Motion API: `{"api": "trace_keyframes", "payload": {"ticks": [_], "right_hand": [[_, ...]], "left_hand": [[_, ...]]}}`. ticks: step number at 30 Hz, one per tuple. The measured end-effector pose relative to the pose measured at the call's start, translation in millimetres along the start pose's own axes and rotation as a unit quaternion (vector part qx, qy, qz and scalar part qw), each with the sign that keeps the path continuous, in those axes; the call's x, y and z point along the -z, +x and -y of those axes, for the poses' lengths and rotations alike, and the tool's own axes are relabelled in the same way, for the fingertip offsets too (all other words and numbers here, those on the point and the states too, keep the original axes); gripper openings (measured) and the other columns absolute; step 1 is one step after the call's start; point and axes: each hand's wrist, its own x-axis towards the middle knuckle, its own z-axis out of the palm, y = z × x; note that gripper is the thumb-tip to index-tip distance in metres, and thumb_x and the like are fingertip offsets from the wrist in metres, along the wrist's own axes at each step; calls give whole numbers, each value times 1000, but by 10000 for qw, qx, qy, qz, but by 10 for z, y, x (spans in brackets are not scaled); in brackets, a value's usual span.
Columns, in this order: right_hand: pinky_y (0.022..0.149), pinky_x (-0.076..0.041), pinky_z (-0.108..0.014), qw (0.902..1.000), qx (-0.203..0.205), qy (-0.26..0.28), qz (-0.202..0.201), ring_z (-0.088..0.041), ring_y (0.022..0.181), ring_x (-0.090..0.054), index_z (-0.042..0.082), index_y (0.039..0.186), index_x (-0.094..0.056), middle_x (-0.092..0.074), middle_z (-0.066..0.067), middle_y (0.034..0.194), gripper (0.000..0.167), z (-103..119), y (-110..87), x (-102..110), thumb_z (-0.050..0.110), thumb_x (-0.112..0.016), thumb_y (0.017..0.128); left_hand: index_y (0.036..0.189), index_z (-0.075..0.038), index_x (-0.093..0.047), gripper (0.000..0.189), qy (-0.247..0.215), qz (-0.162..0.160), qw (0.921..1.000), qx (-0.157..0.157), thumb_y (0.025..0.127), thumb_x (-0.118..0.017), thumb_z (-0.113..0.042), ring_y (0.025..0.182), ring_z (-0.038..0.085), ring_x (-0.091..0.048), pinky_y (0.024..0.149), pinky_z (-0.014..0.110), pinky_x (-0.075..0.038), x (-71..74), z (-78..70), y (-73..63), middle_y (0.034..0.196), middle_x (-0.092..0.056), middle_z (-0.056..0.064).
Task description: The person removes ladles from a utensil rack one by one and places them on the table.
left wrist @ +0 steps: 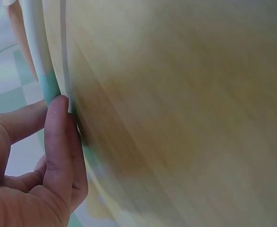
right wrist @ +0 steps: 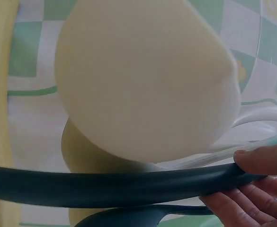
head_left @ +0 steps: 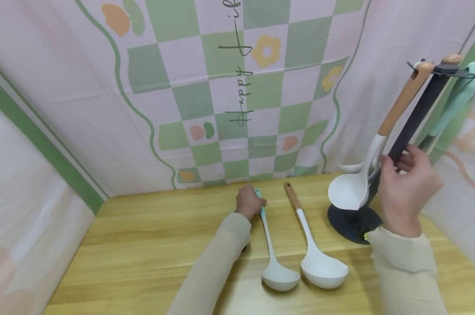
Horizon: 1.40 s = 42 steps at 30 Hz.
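My left hand [head_left: 250, 202] pinches the mint-green end of a pale ladle [head_left: 270, 247] lying on the table, its bowl toward me. The left wrist view shows thumb and fingers on the mint handle [left wrist: 49, 86]. Just right of it lies a white ladle with a wooden handle [head_left: 309, 238]. On the right, my right hand [head_left: 409, 188] grips the black pole [head_left: 418, 116] of a utensil stand, seen close up as a dark bar [right wrist: 129, 189] in the right wrist view. A white ladle with a wooden handle [head_left: 347, 191] hangs from the stand beside that hand.
The stand's round black base [head_left: 353, 223] rests on the wooden table [head_left: 142, 245]. Mint-handled utensils [head_left: 458, 105] hang on its far side; a dark utensil [right wrist: 124, 218] hangs below the pole in the right wrist view. Patterned cloth [head_left: 237, 87] backs the table.
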Motion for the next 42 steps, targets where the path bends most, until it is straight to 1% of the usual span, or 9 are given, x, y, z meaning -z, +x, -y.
{"api": "trace_keyframes", "payload": {"ticks": [3, 10, 14, 17, 22, 26, 31, 37, 42], "right_hand": [[71, -46, -2, 9999, 54, 99, 8, 24, 72, -53, 8, 124, -77, -54, 38, 84, 33, 4, -2, 5, 13, -74, 91], [72, -46, -4, 9998, -3, 95, 149, 22, 73, -54, 5, 120, -79, -51, 39, 80, 31, 27, -9, 13, 12, -76, 90], [73, -45, -3, 9996, -93, -16, 269, 22, 74, -53, 4, 122, -78, -49, 42, 79, 32, 9, -7, 27, 12, -76, 91], [74, -44, -3, 9991, -210, -114, 351, 22, 75, -52, 4, 123, -77, -49, 41, 79, 33, -1, 10, 47, 13, -77, 92], [76, -46, -1, 9975, -457, -214, 495, 24, 74, -52, 7, 128, -75, -61, 30, 88, 36, 23, 29, 88, 14, -75, 93], [75, -46, -1, 9944, -758, -162, 717, 23, 72, -54, 9, 134, -73, -62, 29, 89, 40, 83, 23, 114, 13, -73, 93], [75, -47, -1, 9910, -949, -180, 923, 21, 74, -56, 10, 135, -72, -66, 24, 94, 42, 127, 18, 132, 13, -73, 93], [71, -45, 2, 9881, -942, -146, 1209, 23, 69, -55, 4, 135, -70, -53, 37, 81, 44, 181, 37, 186, 13, -73, 92], [69, -44, 3, 9851, -891, -341, 1429, 24, 70, -53, 3, 137, -68, -53, 34, 85, 46, 186, 51, 215, 17, -72, 94]], "left_hand": [[70, -7, -57, 32, 22, -12, 10000, 6, 85, -85, -4, 46, 12, -62, 44, 19, -53, 0, -1, 2, 60, -59, 3], [74, -6, -58, 29, 98, -24, 9999, 47, 85, -85, -5, 47, 12, -60, 44, 19, -52, -14, 15, 3, 60, -59, 3], [73, -6, -58, 30, 79, 0, 9999, 85, 85, -86, -5, 47, 12, -59, 44, 19, -52, -24, 44, -2, 59, -59, 3], [69, -8, -57, 33, 41, 23, 10000, 67, 85, -86, -6, 46, 12, -59, 44, 19, -52, -24, 60, -5, 58, -58, 3], [65, -9, -54, 37, -39, 92, 9999, 27, 87, -84, -6, 47, 12, -59, 44, 19, -50, -16, 55, -6, 56, -57, 2], [64, -10, -52, 40, -53, 103, 9999, 45, 87, -84, -5, 46, 12, -59, 44, 18, -50, -23, 52, -2, 55, -56, 1], [63, -11, -51, 41, -40, 83, 9999, 63, 88, -84, -6, 46, 11, -58, 43, 18, -49, -11, 31, -25, 54, -55, 0], [61, -12, -49, 43, -63, 44, 10000, -26, 89, -81, -5, 45, 11, -54, 42, 18, -46, 4, 12, -38, 53, -53, 0], [61, -12, -48, 44, -236, 23, 9997, -40, 90, -81, -6, 44, 12, -53, 41, 18, -44, -5, 31, -32, 53, -52, 0]]}}
